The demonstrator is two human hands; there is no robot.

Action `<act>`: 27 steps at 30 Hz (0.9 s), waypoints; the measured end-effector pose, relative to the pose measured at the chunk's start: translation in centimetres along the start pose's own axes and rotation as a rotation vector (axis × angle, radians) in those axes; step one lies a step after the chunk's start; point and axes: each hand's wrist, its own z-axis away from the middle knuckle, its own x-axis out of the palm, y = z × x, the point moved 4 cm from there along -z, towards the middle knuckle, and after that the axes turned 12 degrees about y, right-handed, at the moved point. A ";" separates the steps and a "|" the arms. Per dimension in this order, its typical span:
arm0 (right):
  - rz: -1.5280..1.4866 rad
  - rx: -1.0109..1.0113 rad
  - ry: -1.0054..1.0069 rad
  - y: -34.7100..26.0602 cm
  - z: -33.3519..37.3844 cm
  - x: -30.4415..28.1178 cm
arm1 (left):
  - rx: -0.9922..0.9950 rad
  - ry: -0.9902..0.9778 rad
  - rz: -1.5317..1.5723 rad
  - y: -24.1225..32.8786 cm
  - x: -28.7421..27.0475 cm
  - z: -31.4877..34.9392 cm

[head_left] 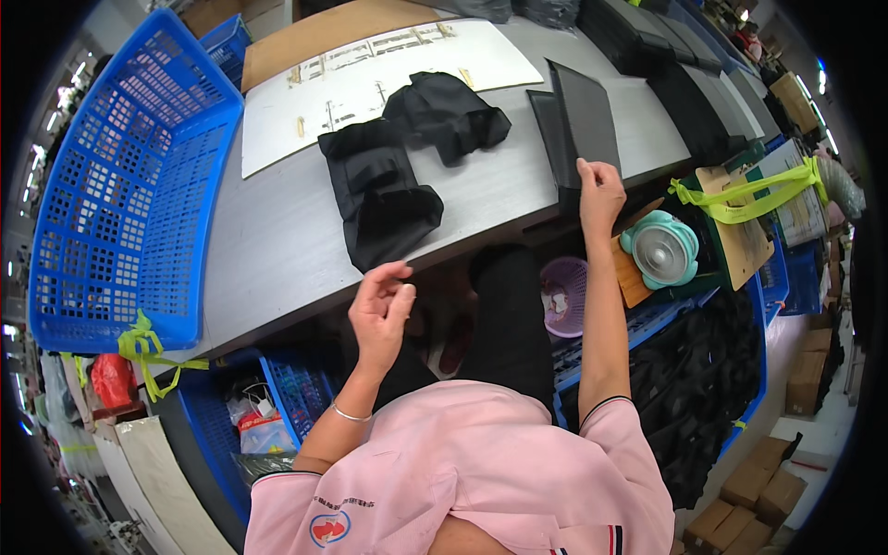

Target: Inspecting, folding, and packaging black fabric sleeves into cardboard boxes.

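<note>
Right hand (601,196): fingers pinch near end of dark grey, flat rectangular panel (586,116), 1 o'clock over pale grey table (264,240), probably for edge control. Left hand (379,310): fingers loosely curled, apparently empty, near black folded fabric piece (365,171), 11 o'clock, seemingly laid within reach.

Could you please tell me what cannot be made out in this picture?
In the head view:
Right hand: how it grips the black panel; the hand itself covers the contact.
Lilac basket: its right side, behind the right forearm.
White board: part of its near edge, under the black fabric piece.
Black heap: separate pieces, blending in shadow.
</note>
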 end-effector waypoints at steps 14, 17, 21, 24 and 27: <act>-0.284 -0.642 -0.135 -15.3 9.8 -10.1 | -0.257 -0.411 0.208 0.1 6.6 1.4; -0.647 -0.462 -0.587 -16.1 15.5 -11.5 | -0.328 -0.485 0.232 -0.3 6.0 0.8; -0.768 0.319 -1.354 -15.5 19.3 -12.2 | -0.337 -0.528 0.350 0.8 5.8 1.9; -0.865 0.401 -1.179 -13.5 19.4 -12.6 | -0.529 -0.422 0.514 -0.2 5.0 2.0; -0.576 0.164 -0.870 -12.6 18.9 -11.8 | -0.604 -0.074 0.509 -0.2 3.9 1.5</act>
